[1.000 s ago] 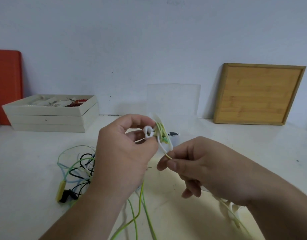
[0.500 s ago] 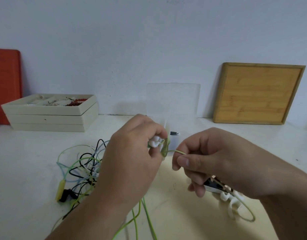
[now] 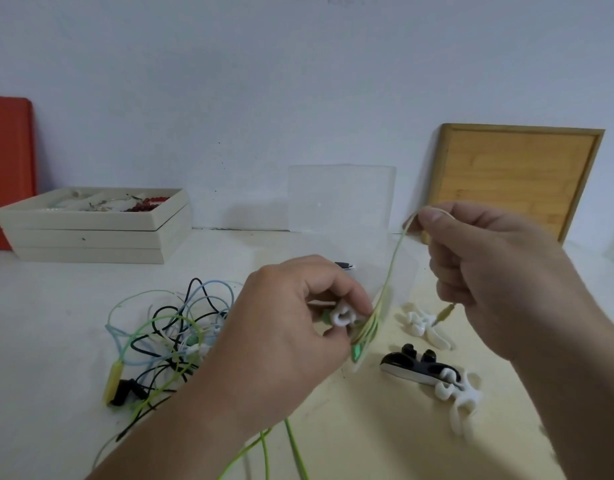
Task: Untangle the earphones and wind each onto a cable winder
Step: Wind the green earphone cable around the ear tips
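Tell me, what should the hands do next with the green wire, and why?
Probably bring the right hand down to lay another loop on the white winder gripped by the left hand. The green cable stretches taut between them, its plug end still loose.

Left hand hides most of blurred winder; green cable cut off at btm edge.

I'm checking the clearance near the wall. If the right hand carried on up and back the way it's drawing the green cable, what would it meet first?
Probably the wooden board leaning on the wall, behind the right hand; depth is unclear.
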Demonstrator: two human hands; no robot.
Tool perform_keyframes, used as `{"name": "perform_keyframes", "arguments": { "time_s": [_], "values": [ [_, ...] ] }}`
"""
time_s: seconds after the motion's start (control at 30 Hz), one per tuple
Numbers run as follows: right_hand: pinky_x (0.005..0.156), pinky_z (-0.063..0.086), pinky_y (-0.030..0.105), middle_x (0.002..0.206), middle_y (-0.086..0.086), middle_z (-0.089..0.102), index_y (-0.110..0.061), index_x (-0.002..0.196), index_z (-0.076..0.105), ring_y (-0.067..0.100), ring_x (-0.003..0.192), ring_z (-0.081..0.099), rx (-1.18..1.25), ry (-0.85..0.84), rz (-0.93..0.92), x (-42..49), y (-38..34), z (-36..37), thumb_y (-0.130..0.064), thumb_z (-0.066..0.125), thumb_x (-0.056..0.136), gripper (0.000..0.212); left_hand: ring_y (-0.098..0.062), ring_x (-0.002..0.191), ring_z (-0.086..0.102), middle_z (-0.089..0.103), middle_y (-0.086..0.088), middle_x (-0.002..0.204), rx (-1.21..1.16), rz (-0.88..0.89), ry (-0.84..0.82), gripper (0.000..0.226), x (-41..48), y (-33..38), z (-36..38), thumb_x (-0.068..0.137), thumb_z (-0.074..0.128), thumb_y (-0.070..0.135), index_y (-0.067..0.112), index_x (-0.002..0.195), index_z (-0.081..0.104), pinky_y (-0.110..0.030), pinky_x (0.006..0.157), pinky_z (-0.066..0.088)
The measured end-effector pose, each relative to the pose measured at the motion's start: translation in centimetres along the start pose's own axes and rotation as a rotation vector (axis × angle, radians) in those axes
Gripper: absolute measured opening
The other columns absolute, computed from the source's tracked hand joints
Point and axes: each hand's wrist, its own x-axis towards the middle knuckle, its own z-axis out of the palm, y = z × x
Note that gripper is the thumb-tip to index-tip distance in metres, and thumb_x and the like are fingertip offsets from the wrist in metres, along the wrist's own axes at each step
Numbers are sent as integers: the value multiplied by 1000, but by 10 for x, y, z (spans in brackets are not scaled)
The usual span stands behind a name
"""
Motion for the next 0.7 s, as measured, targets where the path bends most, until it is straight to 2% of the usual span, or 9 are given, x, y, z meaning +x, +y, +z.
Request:
{"name": "perform_keyframes", "arguments": {
  "time_s": [0.2, 0.33, 0.4, 0.43, 0.53, 0.63, 0.7],
  "values": [
    [40, 26, 23, 52, -3, 35, -16, 77, 74, 11, 43, 27, 78, 139, -46, 1, 6, 5, -22, 59, 99, 27, -11, 75, 74, 75, 7, 78, -125, -131, 16, 47, -1, 5, 4, 73, 68, -18, 28, 79, 74, -17, 67, 52],
    [43, 24, 27, 52, -3, 36, -16, 72, 74, 13, 45, 26, -8, 130, 52, 0, 12, 11, -23, 61, 97, 29, -17, 77, 75, 77, 1, 79, -260, -118, 5, 38, 0, 9, 5, 68, 70, -12, 25, 76, 75, -30, 73, 59],
    [47, 26, 29, 50, -3, 40, -19, 74, 76, 14, 44, 28, -201, 48, 86, -3, 15, 15, -26, 64, 94, 24, -21, 82, 76, 78, -3, 83, -325, -82, 23, 35, 1, 13, 4, 66, 66, -10, 22, 76, 75, -37, 79, 61],
    [47, 27, 28, 49, -3, 41, -21, 75, 76, 14, 43, 29, -321, -24, 88, -5, 16, 17, -29, 66, 91, 20, -21, 83, 76, 78, -3, 83, -342, -67, 47, 34, 1, 14, 3, 65, 66, -10, 21, 76, 75, -35, 79, 61],
    [40, 26, 18, 43, -9, 39, -25, 71, 76, 7, 37, 28, -589, -267, 60, -13, 15, 24, -40, 74, 84, 19, -14, 76, 76, 77, 1, 78, -337, -64, 186, 31, 4, 15, -2, 63, 70, -8, 21, 75, 75, -20, 68, 56],
    [37, 25, 14, 38, -12, 38, -24, 73, 75, 7, 33, 30, -648, -432, 57, -19, 9, 29, -38, 70, 89, 22, -9, 74, 75, 77, 5, 76, -271, -111, 345, 34, 7, 9, -7, 67, 73, -15, 19, 71, 74, -15, 64, 54],
    [40, 27, 16, 39, -13, 37, -24, 76, 75, 7, 34, 29, -639, -496, 54, -22, 7, 31, -36, 67, 92, 22, -8, 72, 74, 76, 6, 74, -232, -136, 415, 34, 8, 6, -9, 69, 70, -14, 19, 74, 73, -13, 62, 53]
  ]
}}
